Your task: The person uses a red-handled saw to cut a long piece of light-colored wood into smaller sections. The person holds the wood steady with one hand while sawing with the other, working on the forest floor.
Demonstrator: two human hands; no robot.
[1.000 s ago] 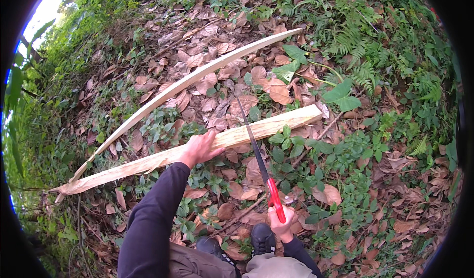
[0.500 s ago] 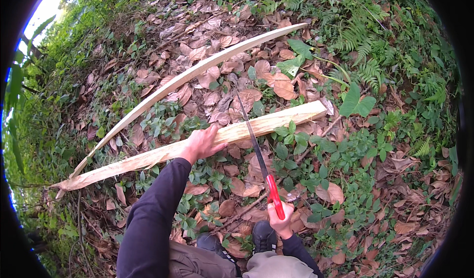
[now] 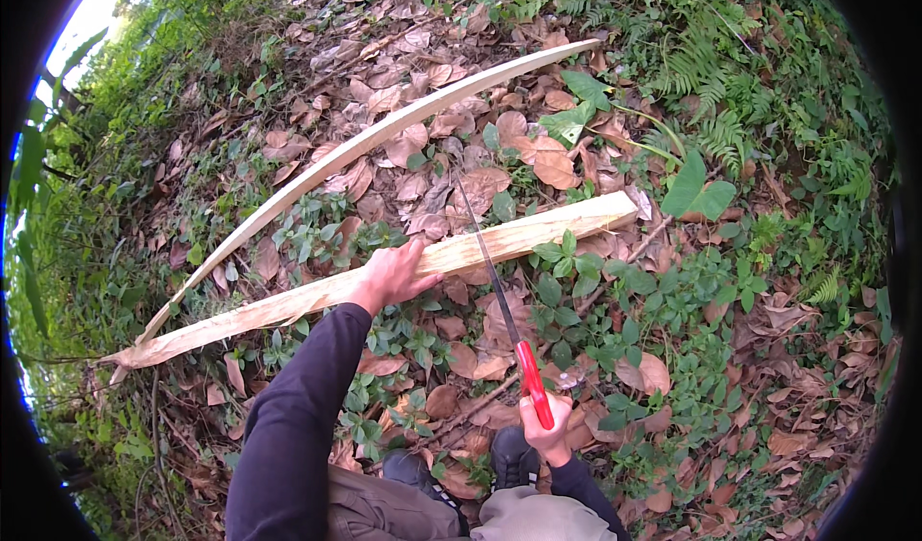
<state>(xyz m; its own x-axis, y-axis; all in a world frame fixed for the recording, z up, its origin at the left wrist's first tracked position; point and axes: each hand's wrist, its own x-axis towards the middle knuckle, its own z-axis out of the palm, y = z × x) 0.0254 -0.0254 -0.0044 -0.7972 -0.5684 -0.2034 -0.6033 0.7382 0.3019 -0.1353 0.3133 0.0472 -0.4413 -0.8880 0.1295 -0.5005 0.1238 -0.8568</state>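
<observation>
The split wooden plank (image 3: 384,277) lies across the leaf-covered ground (image 3: 730,368), in front of both hands. The left hand (image 3: 392,277) rests flat on the plank near its middle, fingers extended. The right hand (image 3: 545,428) is closed around the red handle of the hand saw (image 3: 499,301); the blade crosses the plank just right of the left hand

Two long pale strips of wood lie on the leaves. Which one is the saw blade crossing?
The nearer, thicker strip, the one the left hand presses down. The saw, gripped by the right hand, lies across it. The thinner, curved strip lies farther off, untouched.
</observation>
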